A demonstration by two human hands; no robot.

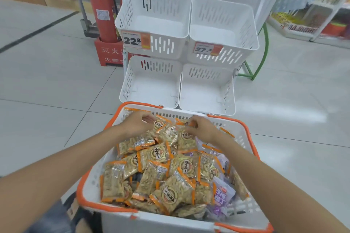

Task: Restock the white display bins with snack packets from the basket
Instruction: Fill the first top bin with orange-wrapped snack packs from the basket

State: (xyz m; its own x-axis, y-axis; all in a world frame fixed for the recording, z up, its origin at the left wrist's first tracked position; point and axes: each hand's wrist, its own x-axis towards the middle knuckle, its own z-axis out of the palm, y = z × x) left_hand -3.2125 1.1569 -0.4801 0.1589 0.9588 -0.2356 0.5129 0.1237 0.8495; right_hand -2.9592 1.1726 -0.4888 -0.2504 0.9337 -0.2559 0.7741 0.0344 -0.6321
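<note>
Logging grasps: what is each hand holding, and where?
Left hand and right hand each appear to pinch an orange-edged snack packet by its upper edge.

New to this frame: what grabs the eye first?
A white basket with an orange rim, heaped with snack packets, fills the foreground; the left hand and right hand grip packets at its far end. Just beyond stand four empty white bins, the upper two with price tags. A red fire extinguisher stands to their left.
</note>
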